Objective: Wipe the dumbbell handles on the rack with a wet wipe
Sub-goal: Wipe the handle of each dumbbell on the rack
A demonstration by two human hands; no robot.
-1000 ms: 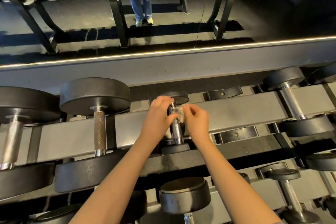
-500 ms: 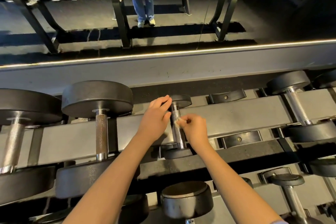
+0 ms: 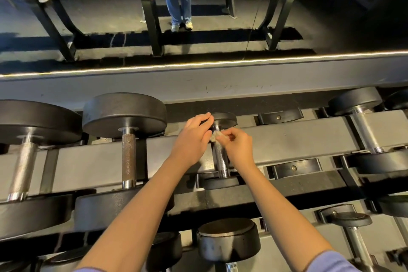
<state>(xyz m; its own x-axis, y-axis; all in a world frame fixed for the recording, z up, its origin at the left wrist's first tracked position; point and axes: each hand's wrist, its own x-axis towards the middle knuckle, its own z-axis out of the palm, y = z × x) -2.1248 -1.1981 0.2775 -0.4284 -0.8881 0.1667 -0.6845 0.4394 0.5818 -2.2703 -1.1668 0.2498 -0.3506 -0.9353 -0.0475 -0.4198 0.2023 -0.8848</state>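
- Spanning the upper half, a mirror [image 3: 220,40] reflects a dumbbell rack, dark floor and a person's legs in jeans.
- Grey rack [image 3: 287,139] runs left to right below the mirror, with a lower tier at the bottom edge.
- Two large dumbbells [image 3: 129,157] sit side by side on the left of the top tier, handles pointing away from the camera.
- Mid-size dumbbell [image 3: 364,132] sits on the right of the same tier.
- Lower-tier dumbbell [image 3: 228,240] is bottom centre, below the hands.
- Two black saddles [image 3: 293,168] with no dumbbell in them lie between the centre and the right dumbbell.
- Small dumbbell [image 3: 220,161] rests centre on the top tier, chrome handle bare on its near half.
- Left hand [image 3: 194,137] is just left of that handle, fingers fairly straight and reaching to the far head; grip spread, clasping nothing.
- Right hand [image 3: 238,146] is just right of the handle, grip pinching the wipe.
- Wet wipe [image 3: 215,136] is a small white wad pressed on the far end of the handle, between both hands.
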